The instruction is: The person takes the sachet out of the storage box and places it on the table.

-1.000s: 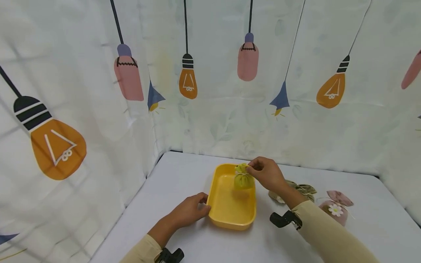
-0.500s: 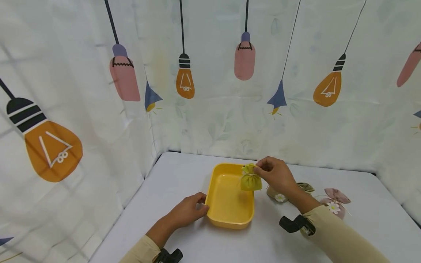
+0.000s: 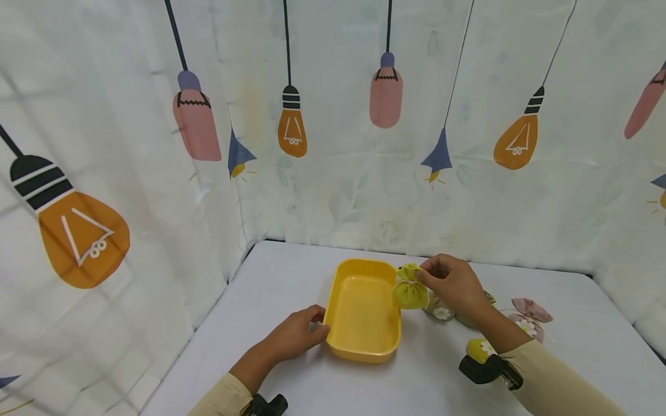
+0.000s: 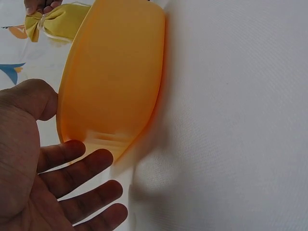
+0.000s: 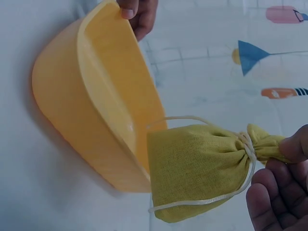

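My right hand [image 3: 451, 284] pinches the gathered neck of a yellow-green drawstring pouch [image 5: 197, 168] between thumb and fingers. The pouch hangs upright beside the right rim of a yellow tray [image 3: 364, 315], raised above the table; its white cord shows in the right wrist view. At the tray's left side, my left hand [image 3: 296, 334] holds the rim, thumb over the edge and index finger outside. The left wrist view shows that hand's other fingers [image 4: 91, 202] spread beside the tray wall. Inside, the tray is bare.
Right of the tray lie a beige pouch with a white flower [image 3: 442, 313], a partly hidden olive pouch [image 3: 489, 296], and a pink pouch [image 3: 532, 310]. A yellow pouch [image 3: 476, 349] is partly covered by the right wrist. A printed curtain [image 3: 338, 202] stands behind the white table [image 3: 291, 271].
The yellow-green pouch in my right hand has moved right, from over the tray to just past its right rim. The left hand stays on the tray. Another yellow pouch has come into view.
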`<state>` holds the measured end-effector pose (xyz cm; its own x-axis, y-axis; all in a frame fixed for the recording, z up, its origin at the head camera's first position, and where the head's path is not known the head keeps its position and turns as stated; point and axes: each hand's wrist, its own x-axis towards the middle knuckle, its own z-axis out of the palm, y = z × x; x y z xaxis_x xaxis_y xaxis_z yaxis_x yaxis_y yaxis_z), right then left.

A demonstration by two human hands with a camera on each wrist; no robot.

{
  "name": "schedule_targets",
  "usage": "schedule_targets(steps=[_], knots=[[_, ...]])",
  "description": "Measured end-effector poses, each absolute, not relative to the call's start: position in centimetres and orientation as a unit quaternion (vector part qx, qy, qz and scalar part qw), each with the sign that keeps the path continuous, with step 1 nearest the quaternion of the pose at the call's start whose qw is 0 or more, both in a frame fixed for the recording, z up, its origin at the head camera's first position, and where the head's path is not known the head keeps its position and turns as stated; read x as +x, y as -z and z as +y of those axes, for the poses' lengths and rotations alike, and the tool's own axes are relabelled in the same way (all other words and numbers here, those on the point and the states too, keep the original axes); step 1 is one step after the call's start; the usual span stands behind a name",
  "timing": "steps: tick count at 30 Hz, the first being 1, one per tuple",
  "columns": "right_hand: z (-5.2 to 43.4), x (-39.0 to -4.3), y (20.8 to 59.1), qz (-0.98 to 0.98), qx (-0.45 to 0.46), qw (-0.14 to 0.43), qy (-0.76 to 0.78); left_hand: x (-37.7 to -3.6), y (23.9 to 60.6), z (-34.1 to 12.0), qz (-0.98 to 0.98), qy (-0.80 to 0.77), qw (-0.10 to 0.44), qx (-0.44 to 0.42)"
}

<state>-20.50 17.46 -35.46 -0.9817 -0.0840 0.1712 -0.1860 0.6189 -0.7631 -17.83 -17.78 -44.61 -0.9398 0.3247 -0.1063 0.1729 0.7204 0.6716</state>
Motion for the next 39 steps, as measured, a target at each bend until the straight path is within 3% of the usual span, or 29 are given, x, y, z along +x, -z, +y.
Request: schedule_targets(steps=[24,39], knots=[[21.6,-18.0,36.7,-0.914,0.060,0.072,-0.394,-17.9,44.6,-17.8,0.922,-0.344,0.107,0.141],[23.2,-17.5,38.5,-0.912,0.077,0.050,-0.401,-17.9,44.6,-17.7,0.922,-0.344,0.112,0.135]])
